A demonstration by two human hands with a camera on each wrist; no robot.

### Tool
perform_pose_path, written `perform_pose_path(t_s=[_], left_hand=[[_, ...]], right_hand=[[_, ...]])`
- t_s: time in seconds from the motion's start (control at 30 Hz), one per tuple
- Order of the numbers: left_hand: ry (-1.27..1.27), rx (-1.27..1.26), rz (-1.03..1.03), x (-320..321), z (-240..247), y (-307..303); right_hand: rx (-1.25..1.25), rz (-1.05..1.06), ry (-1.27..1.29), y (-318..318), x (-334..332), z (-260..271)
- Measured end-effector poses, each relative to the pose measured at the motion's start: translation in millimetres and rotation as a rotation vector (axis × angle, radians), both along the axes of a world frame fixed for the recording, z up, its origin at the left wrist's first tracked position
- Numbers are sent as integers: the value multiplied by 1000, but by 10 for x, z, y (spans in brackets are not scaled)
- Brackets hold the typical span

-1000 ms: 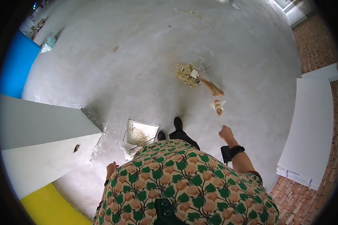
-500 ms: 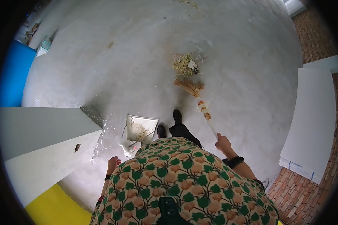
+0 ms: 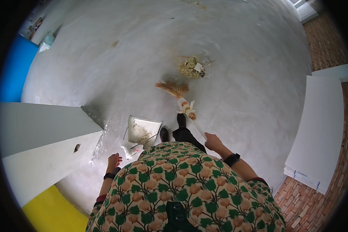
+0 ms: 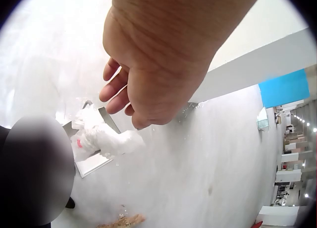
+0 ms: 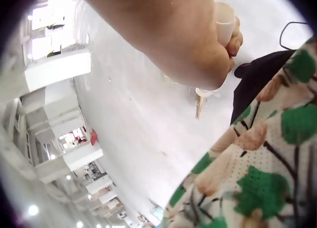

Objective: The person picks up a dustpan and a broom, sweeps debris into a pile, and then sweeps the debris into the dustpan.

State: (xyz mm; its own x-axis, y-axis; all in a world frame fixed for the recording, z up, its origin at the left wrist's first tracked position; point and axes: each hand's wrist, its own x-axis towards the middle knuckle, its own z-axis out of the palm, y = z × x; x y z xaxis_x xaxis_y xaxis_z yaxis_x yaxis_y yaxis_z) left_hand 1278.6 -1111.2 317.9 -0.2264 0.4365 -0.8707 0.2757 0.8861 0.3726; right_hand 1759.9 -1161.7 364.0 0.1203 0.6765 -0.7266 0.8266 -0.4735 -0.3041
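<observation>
My right hand (image 3: pixel 214 142) grips the white handle of a straw broom (image 3: pixel 199 128), whose hollow handle end (image 5: pixel 224 24) shows in the right wrist view. The broom's bristles (image 3: pixel 173 89) fan out to the left over the floor, in front of my feet. Just beyond them lies a heap of straw-like debris (image 3: pixel 190 68) with a small white scrap on it. My left hand (image 3: pixel 114 160) hangs at my side, fingers loosely bent and holding nothing. Near it, a white dustpan (image 3: pixel 155 125) with dusty sweepings stands on the floor, a white plastic bag (image 4: pixel 106 139) at its handle.
A white block-like wall (image 3: pixel 50 158) juts in at the left, with white specks along its base. Blue (image 3: pixel 17 71) and yellow (image 3: pixel 54 210) panels stand beyond it. Stacked white boards (image 3: pixel 315 135) lie at the right along a brick-patterned surface (image 3: pixel 290 201).
The right hand has swung the broom leftward and nearer my feet, its bristles passing from the heap's right to its near left. The left hand has risen slightly, still holding nothing.
</observation>
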Motion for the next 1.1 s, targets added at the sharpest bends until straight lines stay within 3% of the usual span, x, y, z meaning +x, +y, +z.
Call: perform_pose_path(t_s=[0.07, 0.17, 0.33, 0.43, 0.47, 0.5, 0.57, 0.6, 0.67, 0.7, 0.77, 0.8, 0.87, 0.97, 1.0, 1.1], left_hand=[[-6, 7, 49, -52, -11, -76], [3, -19, 98, -91, -77, -209], [11, -46, -2, 91, 87, -263], [-45, -44, 79, -56, -143, -278], [31, 92, -307, -147, -166, -276], [31, 94, -299, -145, -169, -262], [12, 11, 111, -138, -139, -235], [10, -3, 129, -135, -110, -243], [9, -25, 137, -114, -133, -302], [13, -41, 125, -118, -144, -335], [31, -55, 144, -70, -177, -382], [10, -73, 111, -49, -202, -398], [1, -90, 65, 7, -233, -406], [-16, -100, 37, -54, -360, -371], [3, -104, 73, 39, -170, -287], [23, -24, 131, -35, -209, -215]], right_hand=[[159, -45, 116, -144, 127, 2], [186, -74, 101, -154, 130, 187], [182, 24, 53, 395, 105, -77], [183, 112, 61, 574, -1, -224], [223, 168, 96, 611, -22, -234], [225, 176, 96, 577, -21, -216], [269, 191, 206, 378, -20, -108], [263, 204, 205, 372, -25, 121], [-234, -308, 339, 380, -46, 653], [-241, -300, 337, 335, -13, 613], [106, -88, 259, 261, 77, 430], [103, -80, 256, 302, 98, 339], [369, 86, 151, 506, 133, 159], [236, 199, 96, 887, 81, -5], [234, 215, 97, 891, 28, -58], [110, 368, 44, 703, -89, -195]])
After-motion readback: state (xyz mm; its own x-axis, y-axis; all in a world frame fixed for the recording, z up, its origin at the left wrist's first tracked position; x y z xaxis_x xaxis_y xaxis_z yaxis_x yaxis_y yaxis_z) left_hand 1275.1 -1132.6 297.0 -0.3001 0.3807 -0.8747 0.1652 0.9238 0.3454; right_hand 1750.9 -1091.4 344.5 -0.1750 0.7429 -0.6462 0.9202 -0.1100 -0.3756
